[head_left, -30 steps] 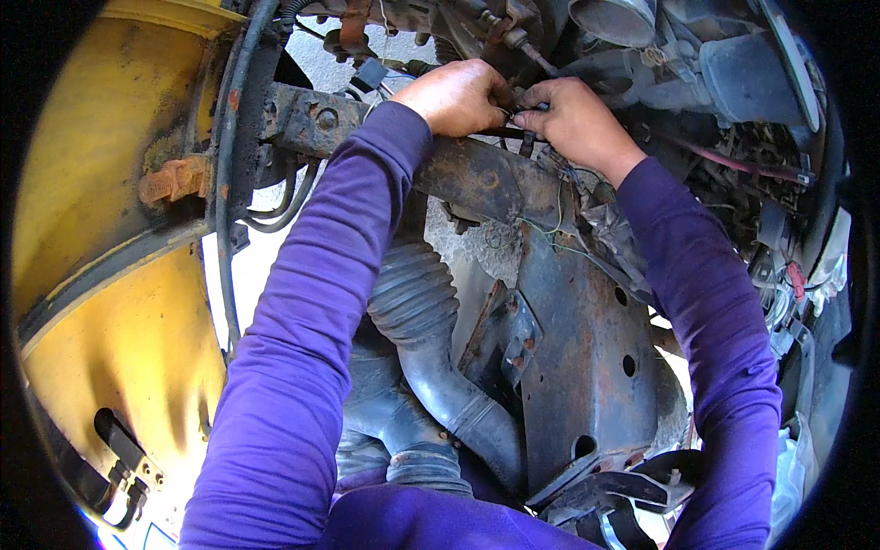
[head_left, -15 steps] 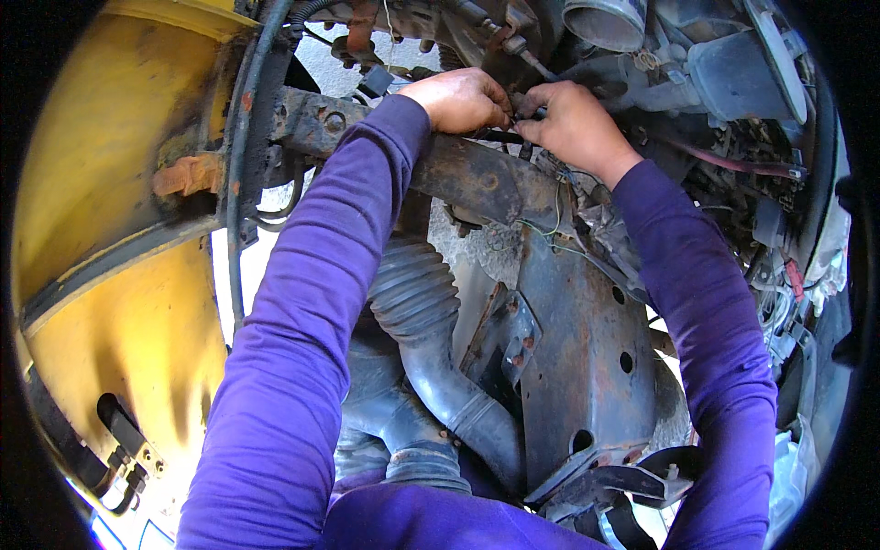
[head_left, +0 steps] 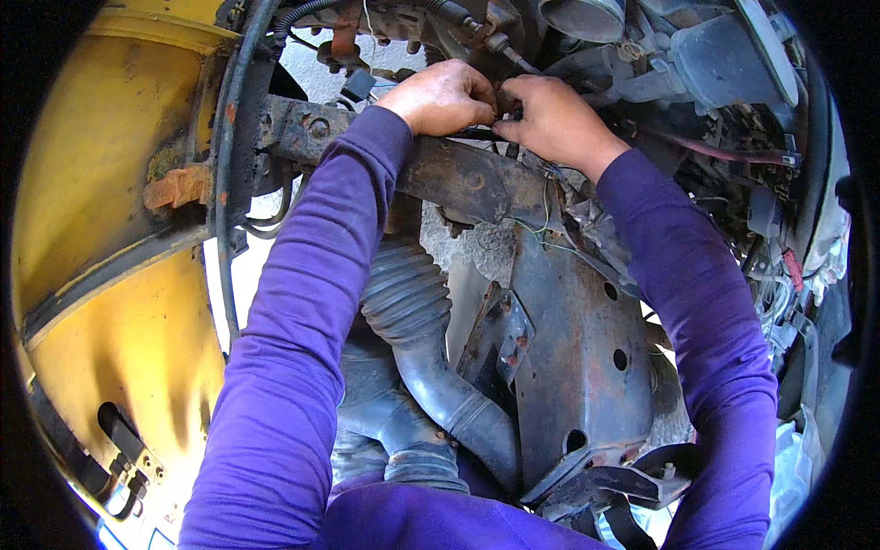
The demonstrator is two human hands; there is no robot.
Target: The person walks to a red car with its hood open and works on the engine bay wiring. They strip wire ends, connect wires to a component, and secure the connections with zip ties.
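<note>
Both hands meet just above a rusty, dark metal frame beam (head_left: 458, 179) that crosses the upper middle. My left hand (head_left: 442, 98) is closed, its thumb and fingers bent inward toward the right hand. My right hand (head_left: 555, 121) pinches from the other side, with a small dark piece showing between its thumb and forefinger. Too little of that piece shows to name it, and the fingers hide what the left hand grips. A thin rod with a metal fitting (head_left: 498, 43) runs down toward the right hand from above.
Yellow body panels (head_left: 119, 302) stand on the left, beside a black hose (head_left: 225, 183). Below the beam are a ribbed air duct (head_left: 408, 289) and a holed steel plate (head_left: 577, 353). Loose wires (head_left: 541, 234) hang near the beam; a grey canister (head_left: 724, 69) sits upper right.
The view has shifted slightly, so the scene sits a little further left and higher. Both hands stay together above the beam, their fingers slightly rearranged.
</note>
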